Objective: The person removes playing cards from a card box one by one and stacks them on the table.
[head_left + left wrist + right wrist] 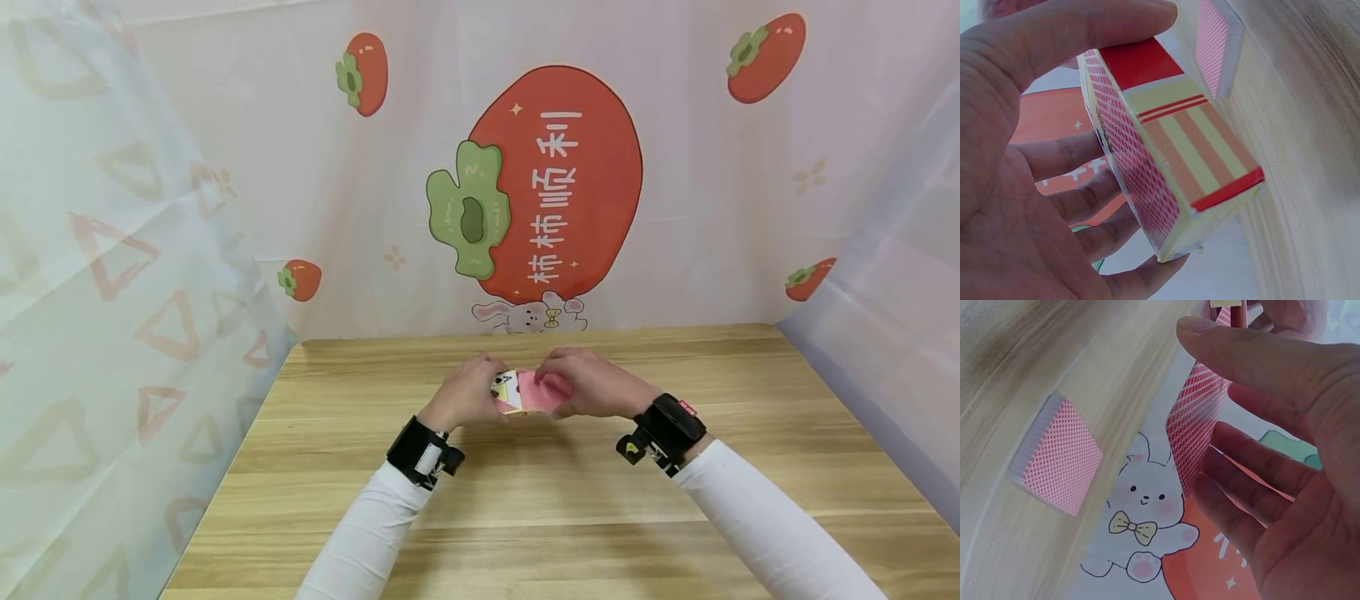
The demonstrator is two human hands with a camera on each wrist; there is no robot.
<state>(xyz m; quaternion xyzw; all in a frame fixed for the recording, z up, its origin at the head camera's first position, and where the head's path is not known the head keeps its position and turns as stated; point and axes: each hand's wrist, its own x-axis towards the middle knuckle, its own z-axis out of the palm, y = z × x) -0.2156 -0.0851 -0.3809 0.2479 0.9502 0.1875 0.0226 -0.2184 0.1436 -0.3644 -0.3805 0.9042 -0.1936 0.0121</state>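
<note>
Looks like a curtained-off recording booth to me, can't tell what building it's in tho. There's a wood-grain tabletop (570, 533) boxed in by hanging fabric: a far sheet (697, 233) printed with cartoon persimmons (592, 192) and a bunny (528, 317), a left sheet (90, 317) with faded triangles, plus a pale right sheet (892, 317). Strapped-on wrist cameras (632, 448) kinda give it away too.
</note>
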